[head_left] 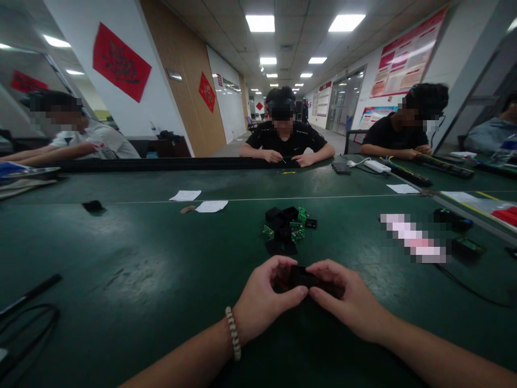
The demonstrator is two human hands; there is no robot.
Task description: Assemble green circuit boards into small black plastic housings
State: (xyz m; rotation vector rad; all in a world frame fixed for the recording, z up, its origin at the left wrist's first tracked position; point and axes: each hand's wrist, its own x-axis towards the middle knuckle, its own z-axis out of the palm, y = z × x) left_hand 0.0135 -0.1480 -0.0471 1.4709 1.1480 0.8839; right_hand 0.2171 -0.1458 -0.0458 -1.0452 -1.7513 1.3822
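L hand (264, 295) and R hand (350, 299) both gripping: fingers curled over far side, thumbs near-touching on near side, blk part (301, 276) pinched btwn them. Part sits just above/at the surface (161, 253), in front of the wearer; can't tell if it touches. Mostly hidden by fingers, so shape unclear.

Prob. light, stiff plastic, maybe a bit slick; thin walls, if any, could crack. Best held by outer sides/edges, w/ light fingertip pressure.

Just beyond: pile of blk pieces (275, 220) mixed w/ green PCBs (298, 234), fragile-looking, close enough to get knocked by the fingers. Near side clear of obstacles. Further: papers (212, 206) to L, cable (470, 288) to R, co-worker (285, 137) opposite, well apart.
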